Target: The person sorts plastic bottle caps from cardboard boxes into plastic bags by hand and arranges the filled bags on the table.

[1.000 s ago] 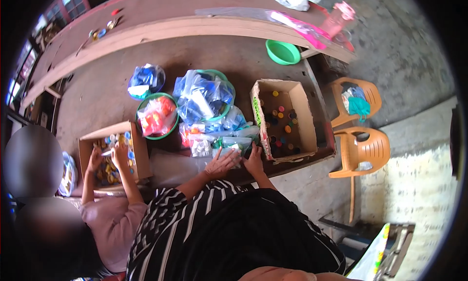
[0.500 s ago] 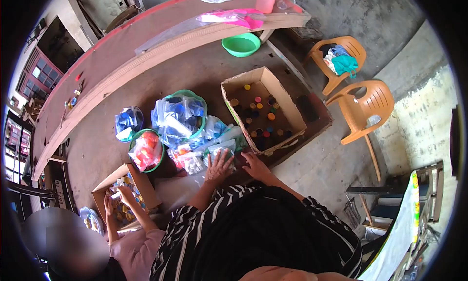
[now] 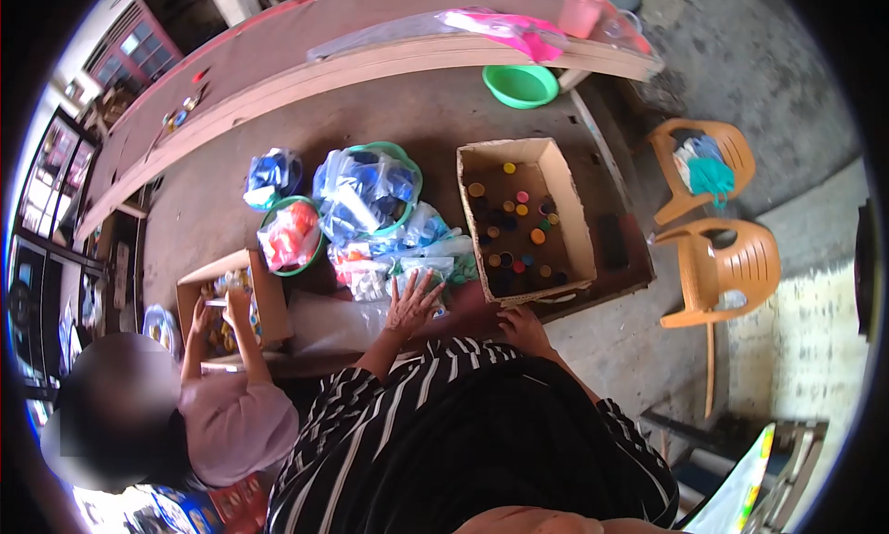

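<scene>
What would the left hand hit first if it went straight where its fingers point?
The left hand would probably meet the heap of plastic bags first, perhaps touching it now; depth is unclear.

An open brown cardboard box (image 3: 571, 210) stands upright, with small round multicoloured caps (image 3: 537, 236) scattered across its bottom. Left of the box, a clear plastic bag of small white pieces (image 3: 369, 284) lies bulging; farther left, a translucent plastic sheet (image 3: 335, 323) lies flat and slightly wrinkled.
</scene>
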Demonstrator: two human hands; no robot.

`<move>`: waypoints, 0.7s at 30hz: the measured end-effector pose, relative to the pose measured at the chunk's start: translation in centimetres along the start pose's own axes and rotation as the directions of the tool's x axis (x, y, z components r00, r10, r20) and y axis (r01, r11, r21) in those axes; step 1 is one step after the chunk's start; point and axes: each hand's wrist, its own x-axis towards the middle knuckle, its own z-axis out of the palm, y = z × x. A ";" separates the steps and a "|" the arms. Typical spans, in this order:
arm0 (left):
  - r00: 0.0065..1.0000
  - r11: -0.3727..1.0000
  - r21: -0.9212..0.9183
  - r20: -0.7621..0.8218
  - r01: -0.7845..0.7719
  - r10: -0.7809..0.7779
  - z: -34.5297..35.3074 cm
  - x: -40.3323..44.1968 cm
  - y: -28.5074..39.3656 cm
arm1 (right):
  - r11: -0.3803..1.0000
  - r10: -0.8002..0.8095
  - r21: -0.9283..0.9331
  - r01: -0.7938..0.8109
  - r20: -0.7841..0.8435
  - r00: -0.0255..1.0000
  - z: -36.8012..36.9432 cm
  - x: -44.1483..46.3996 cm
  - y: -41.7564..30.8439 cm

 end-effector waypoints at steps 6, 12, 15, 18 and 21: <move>0.993 0.996 0.008 -0.079 0.092 -0.091 1.1 -1.2 0.5 | 0.996 0.005 0.089 -0.004 -0.009 1.000 0.8 0.0 2.5; 0.959 0.959 -0.057 -0.037 0.279 -0.281 1.3 -4.3 0.6 | 1.000 -0.027 -0.015 0.028 0.016 1.000 1.4 0.5 3.7; 0.909 0.903 -0.123 -0.026 0.411 -0.417 0.4 -6.2 -0.3 | 0.997 -0.057 -0.044 0.057 -0.005 0.998 2.0 0.5 4.2; 0.799 0.804 -0.212 -0.131 0.555 -0.586 -0.8 -8.2 -1.8 | 1.000 0.004 -0.005 -0.004 0.058 0.998 1.7 0.6 3.9; 0.691 0.724 -0.175 -0.221 0.667 -0.689 1.0 -11.1 -4.9 | 1.000 0.005 -0.019 -0.004 0.057 0.998 2.2 0.5 4.2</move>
